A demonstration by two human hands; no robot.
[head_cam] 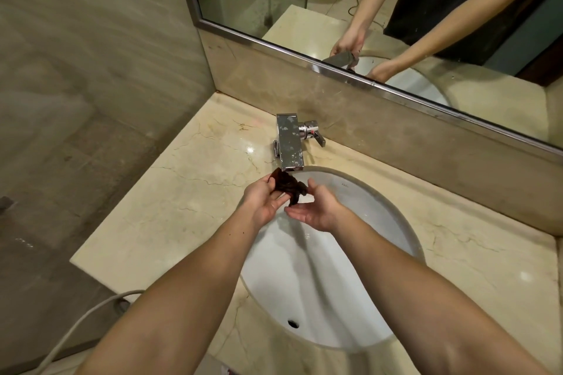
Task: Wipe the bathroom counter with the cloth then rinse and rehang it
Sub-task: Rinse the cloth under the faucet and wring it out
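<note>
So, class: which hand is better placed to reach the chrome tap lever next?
Right, probably. The lever juts from the right side of the square chrome tap, nearer the right hand, whose palm lies open beside the dark brown cloth. The left hand grips that cloth.

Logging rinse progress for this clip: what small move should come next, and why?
Probably squeeze the dark cloth between both palms: it sits bunched just under the faucet spout, over the sink basin, left hand pinching it, right hand cupped beneath. Running water is not clearly visible.
</note>
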